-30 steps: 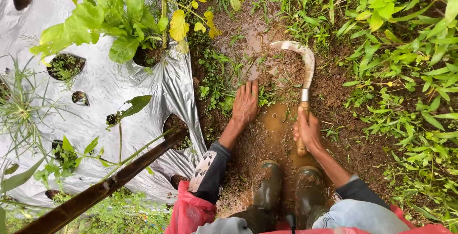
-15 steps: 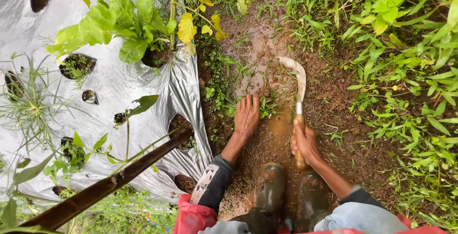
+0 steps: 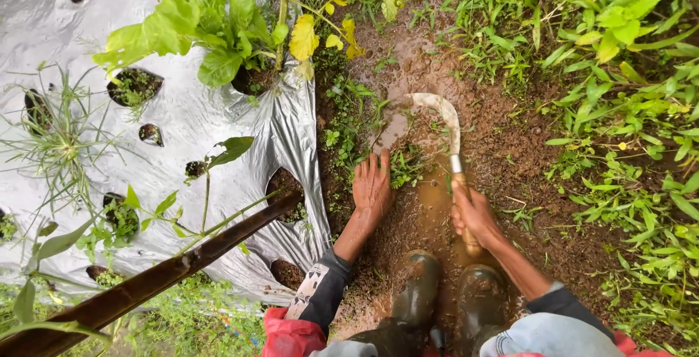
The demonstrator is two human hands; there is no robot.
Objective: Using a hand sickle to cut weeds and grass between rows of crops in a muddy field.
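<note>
View from above of a person crouched on a muddy path (image 3: 502, 146) between a garden bed and weedy ground. The right hand (image 3: 473, 215) is clamped on the wooden handle of a sickle (image 3: 445, 120), whose curved, mud-caked blade arcs forward and to the left, tip down by a puddle. The left hand (image 3: 373, 186) lies flat on wet soil, fingers spread, touching a small clump of weeds (image 3: 406, 166) that sits just inside the blade's curve. The two hands are apart, with the weeds between them. Two muddy rubber boots (image 3: 444, 295) stand just behind the hands. To the left, silver plastic mulch (image 3: 182, 120) covers the bed, with round holes holding seedlings and a leafy plant (image 3: 207, 33). A dark pole (image 3: 167, 277) slants across the lower left. To cut well here, it seems wise to keep the left fingers clear of the edge and draw the blade low, close to the soil
</note>
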